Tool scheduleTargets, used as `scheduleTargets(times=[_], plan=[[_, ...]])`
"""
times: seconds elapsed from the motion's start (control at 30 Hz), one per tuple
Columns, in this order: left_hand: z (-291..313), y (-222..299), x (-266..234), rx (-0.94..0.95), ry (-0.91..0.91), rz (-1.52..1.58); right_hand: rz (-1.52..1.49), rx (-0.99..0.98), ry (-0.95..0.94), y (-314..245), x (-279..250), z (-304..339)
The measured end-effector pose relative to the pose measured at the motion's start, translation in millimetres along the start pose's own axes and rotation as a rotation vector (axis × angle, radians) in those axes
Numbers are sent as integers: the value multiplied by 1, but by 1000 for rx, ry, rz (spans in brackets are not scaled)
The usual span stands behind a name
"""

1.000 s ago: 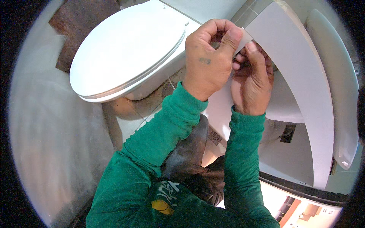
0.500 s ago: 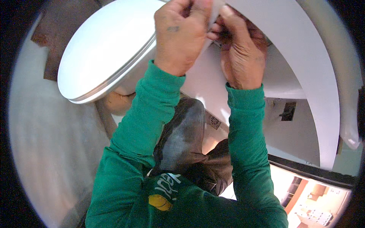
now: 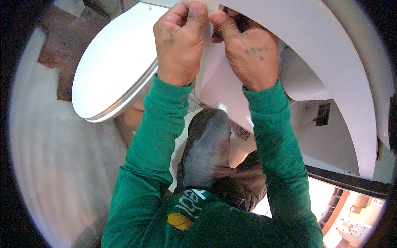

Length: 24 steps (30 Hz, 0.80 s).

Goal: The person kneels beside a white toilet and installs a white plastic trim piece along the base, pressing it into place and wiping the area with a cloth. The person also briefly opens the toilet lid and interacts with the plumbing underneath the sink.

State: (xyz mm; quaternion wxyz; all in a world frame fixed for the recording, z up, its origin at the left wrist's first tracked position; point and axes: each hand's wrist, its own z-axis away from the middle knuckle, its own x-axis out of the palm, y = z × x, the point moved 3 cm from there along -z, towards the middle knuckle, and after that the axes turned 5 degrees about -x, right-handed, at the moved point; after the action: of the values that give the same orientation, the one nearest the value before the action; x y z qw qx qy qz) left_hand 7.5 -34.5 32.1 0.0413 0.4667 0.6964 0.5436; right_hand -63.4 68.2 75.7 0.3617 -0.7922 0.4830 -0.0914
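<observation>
Both my hands are raised together at the top of the view, against the edges of white panels. My left hand (image 3: 180,45) is closed, its thumb pressed on the curled fingers over a small whitish piece (image 3: 212,5) whose kind I cannot make out. Close beside it, my right hand (image 3: 251,56) is also closed, thumb pointing toward the same spot and fingers bent behind the panel's edge. What its fingertips grip is hidden. Over my right hand arches a broad white curved panel (image 3: 331,45); an upright white panel (image 3: 225,89) stands below the hands.
A toilet with its white lid (image 3: 118,60) down stands at my left. A floor drain (image 3: 242,133) lies by my knee (image 3: 206,136). Beyond the curved panel, a dark rectangular opening (image 3: 322,114) shows in a pale surface. A lit doorway area (image 3: 351,215) is at lower right.
My hands have shifted slightly left in the view. The right hand has turned so its back shows, its thumb now pointing toward the left hand. The whole view has shifted a little.
</observation>
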Motion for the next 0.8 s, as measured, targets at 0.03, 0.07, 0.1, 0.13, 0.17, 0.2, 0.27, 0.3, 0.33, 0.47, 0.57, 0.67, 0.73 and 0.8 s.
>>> scheduleTargets(times=[0.03, 0.07, 0.1, 0.13, 0.17, 0.2, 0.27, 0.3, 0.33, 0.47, 0.57, 0.67, 0.73, 0.8], plan=[[-2, 8, 6, 9, -15, -41, 61, -49, 28, 4, -1, -2], [0, 13, 8, 16, -32, -89, 186, -101, 10, 8, -1, -5], [5, 10, 6, -26, -17, -123, 310, -153, -9, 8, -4, -4], [11, 9, -1, -61, 5, -161, 292, -85, -141, 9, -6, 0], [10, 9, -6, -74, 27, -198, 286, -24, -271, 9, -11, 2], [6, 3, -17, -41, 26, -120, 197, -15, -291, 18, -12, 4], [18, -3, -11, -11, 135, -126, -303, 235, -176, 16, -10, 11], [19, -8, -8, 14, 177, -83, -369, 102, -133, 35, -12, 14], [24, -8, -4, 25, 151, -10, -318, 152, -174, 52, -14, 17], [34, -18, -17, -17, 202, -4, -278, 208, -160, 60, -6, 39], [32, -19, -16, 35, 130, -163, -268, 201, -145, 57, -2, 36], [38, -21, -13, 2, 192, -131, -282, 254, -110, 54, -4, 38], [36, -22, -12, -1, 203, -120, -244, 239, -125, 49, -5, 35], [32, -22, -13, -11, 181, -122, -204, 227, -142, 46, -4, 32]])
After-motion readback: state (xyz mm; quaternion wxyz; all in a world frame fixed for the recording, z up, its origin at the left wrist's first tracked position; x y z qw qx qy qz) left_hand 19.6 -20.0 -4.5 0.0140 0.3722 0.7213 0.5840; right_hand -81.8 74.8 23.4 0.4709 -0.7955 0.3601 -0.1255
